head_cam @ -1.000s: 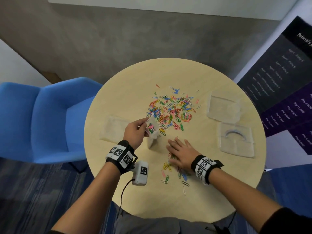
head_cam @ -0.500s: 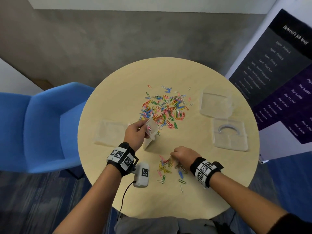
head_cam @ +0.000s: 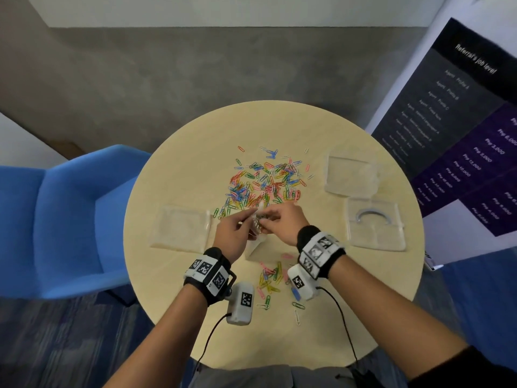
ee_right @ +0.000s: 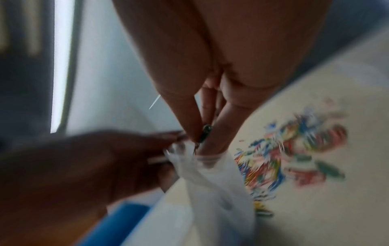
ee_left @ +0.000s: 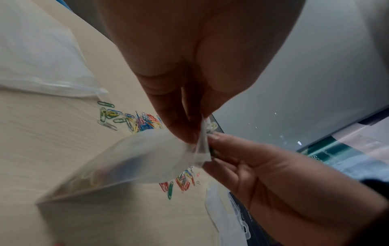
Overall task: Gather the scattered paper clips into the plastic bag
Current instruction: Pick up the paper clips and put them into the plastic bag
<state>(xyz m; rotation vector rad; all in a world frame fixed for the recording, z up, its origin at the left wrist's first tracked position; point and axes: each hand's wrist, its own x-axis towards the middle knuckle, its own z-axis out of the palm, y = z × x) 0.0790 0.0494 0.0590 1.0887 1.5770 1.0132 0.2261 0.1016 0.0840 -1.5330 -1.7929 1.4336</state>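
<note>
My left hand pinches the rim of a small clear plastic bag, holding it up off the round table with its mouth raised. My right hand pinches a few paper clips at the bag's mouth, fingertips just inside the opening. A big pile of coloured paper clips lies scattered beyond both hands. A smaller scatter of clips lies near the table's front, between my wrists. Some clips show dimly inside the bag in the left wrist view.
An empty flat clear bag lies left of my left hand. Two clear plastic lids or trays sit at the right. A blue chair stands left of the table; a dark banner stands at the right.
My right hand closed over clips near the table's front, lifted them and moved up to the bag's mouth. My left hand kept hold of the bag.
</note>
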